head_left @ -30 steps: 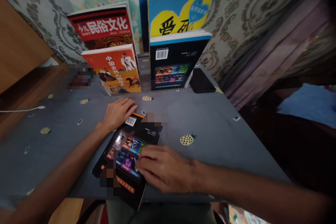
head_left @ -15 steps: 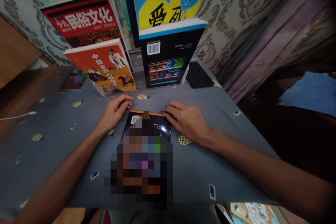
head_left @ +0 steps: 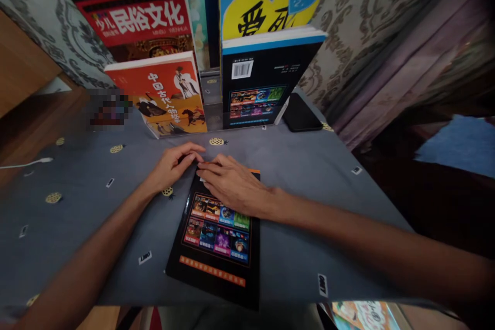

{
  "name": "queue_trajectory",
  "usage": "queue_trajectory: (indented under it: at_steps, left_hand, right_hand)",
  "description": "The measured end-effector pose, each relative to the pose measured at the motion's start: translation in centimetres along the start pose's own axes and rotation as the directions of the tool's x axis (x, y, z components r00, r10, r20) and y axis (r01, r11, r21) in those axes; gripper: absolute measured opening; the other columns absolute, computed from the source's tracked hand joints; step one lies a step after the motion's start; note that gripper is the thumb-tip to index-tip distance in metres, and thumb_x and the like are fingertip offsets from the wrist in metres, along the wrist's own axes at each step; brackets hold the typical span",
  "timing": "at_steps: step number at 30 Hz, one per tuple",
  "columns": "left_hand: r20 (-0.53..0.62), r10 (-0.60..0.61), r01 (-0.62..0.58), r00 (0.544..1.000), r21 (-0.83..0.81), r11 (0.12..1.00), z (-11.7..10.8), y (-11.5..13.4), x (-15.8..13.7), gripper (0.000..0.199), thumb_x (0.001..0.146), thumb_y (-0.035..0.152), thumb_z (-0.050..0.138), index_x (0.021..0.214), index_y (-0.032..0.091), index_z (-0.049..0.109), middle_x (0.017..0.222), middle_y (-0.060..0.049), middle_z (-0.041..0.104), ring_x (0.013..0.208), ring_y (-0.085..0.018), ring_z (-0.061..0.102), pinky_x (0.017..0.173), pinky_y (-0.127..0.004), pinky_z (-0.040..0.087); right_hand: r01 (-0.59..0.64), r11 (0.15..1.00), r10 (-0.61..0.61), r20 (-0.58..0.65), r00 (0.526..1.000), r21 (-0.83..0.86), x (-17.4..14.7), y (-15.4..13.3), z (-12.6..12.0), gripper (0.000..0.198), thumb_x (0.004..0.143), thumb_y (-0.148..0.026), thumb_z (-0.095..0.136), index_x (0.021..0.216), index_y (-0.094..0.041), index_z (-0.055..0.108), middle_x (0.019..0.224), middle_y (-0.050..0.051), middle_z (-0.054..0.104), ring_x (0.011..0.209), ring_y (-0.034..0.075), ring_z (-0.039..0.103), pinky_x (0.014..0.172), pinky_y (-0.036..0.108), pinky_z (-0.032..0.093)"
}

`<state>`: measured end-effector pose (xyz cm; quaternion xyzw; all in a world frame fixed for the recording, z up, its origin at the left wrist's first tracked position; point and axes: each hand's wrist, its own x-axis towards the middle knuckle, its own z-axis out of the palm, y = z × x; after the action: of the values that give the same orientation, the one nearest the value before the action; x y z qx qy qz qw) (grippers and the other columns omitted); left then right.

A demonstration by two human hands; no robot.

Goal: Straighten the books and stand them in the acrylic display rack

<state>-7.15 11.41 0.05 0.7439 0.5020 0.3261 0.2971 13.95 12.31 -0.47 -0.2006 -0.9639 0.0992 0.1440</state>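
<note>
A black book (head_left: 216,268) lies flat with its back cover up, showing rows of small colour pictures and an orange strip. My right hand (head_left: 235,185) rests across its top end, fingers stretched left to the upper left corner and covering most of the top edge. Just beside that corner is my left hand (head_left: 176,165), its fingers loosely bent and apart, the tips close to those of the right hand. Nothing shows in either hand. Whether the left fingertips touch the book cannot be made out.
Behind the hands stand an orange book (head_left: 166,95), a red book (head_left: 147,26), a black book with a blue edge (head_left: 259,77) and a blue and yellow book (head_left: 247,0). A dark phone (head_left: 301,112) lies right of them. A white cable (head_left: 31,163) crosses the left side.
My right hand has slid left from the book's top right corner across its top edge. My left hand has come slightly right, nearer the top left corner.
</note>
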Motion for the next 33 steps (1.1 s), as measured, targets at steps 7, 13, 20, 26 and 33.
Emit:
queue_trajectory:
  at_steps: [7,13,20,26,33]
  left_hand:
    - [-0.006,0.020,-0.019,1.000,0.086,0.996,0.1,0.2,0.0,0.029,0.098,0.037,0.045,0.107,0.019,0.067,0.090,-0.003,0.077,0.083,-0.017,0.068,0.076,-0.030,0.049]
    - [-0.041,0.049,-0.038,0.998,0.219,0.975,0.7,0.8,-0.2,0.029,0.099,0.034,0.045,0.107,0.019,0.068,0.090,-0.003,0.076,0.085,-0.018,0.068,0.080,-0.032,0.051]
    - [0.132,0.138,-0.185,0.982,0.471,0.863,0.5,2.8,-2.1,0.037,0.100,0.046,0.046,0.120,0.022,0.066,0.115,-0.007,0.071,0.110,-0.024,0.064,0.100,-0.044,0.050]
    - [0.387,0.062,-0.270,0.920,0.510,0.817,0.5,4.8,-9.8,0.087,0.084,0.074,0.057,0.157,0.037,0.027,0.169,-0.008,0.019,0.153,-0.040,0.022,0.118,-0.065,0.029]
    - [0.393,0.044,-0.300,0.918,0.620,0.725,3.7,7.1,-12.4,0.083,0.094,0.056,0.056,0.161,0.027,0.017,0.169,-0.011,0.014,0.154,-0.035,0.020,0.120,-0.062,0.031]
  right_hand:
    - [-0.042,0.998,0.049,-0.185,0.982,0.042,-4.9,2.4,-0.5,0.028,0.101,-0.016,0.045,0.116,-0.013,0.068,0.113,0.013,0.075,0.095,0.025,0.060,0.085,0.042,0.052]
    - [-0.101,0.985,0.148,-0.370,0.917,0.142,-8.8,3.8,-1.5,0.025,0.097,-0.017,0.049,0.108,-0.016,0.072,0.088,0.008,0.075,0.081,0.021,0.064,0.073,0.035,0.054]
    - [-0.173,0.929,0.293,-0.366,0.883,0.326,-9.2,4.1,-2.2,0.023,0.095,-0.017,0.052,0.103,-0.016,0.073,0.092,0.007,0.076,0.080,0.018,0.067,0.073,0.031,0.054]
    - [-0.138,0.943,0.246,-0.355,0.902,0.304,-9.3,4.6,-2.1,0.023,0.096,-0.016,0.051,0.104,-0.015,0.072,0.093,0.009,0.076,0.083,0.019,0.067,0.076,0.033,0.055]
    - [-0.105,0.951,0.215,-0.376,0.901,0.290,-9.3,5.5,-2.0,0.025,0.097,-0.017,0.049,0.108,-0.016,0.071,0.099,0.010,0.076,0.091,0.021,0.068,0.084,0.039,0.057]
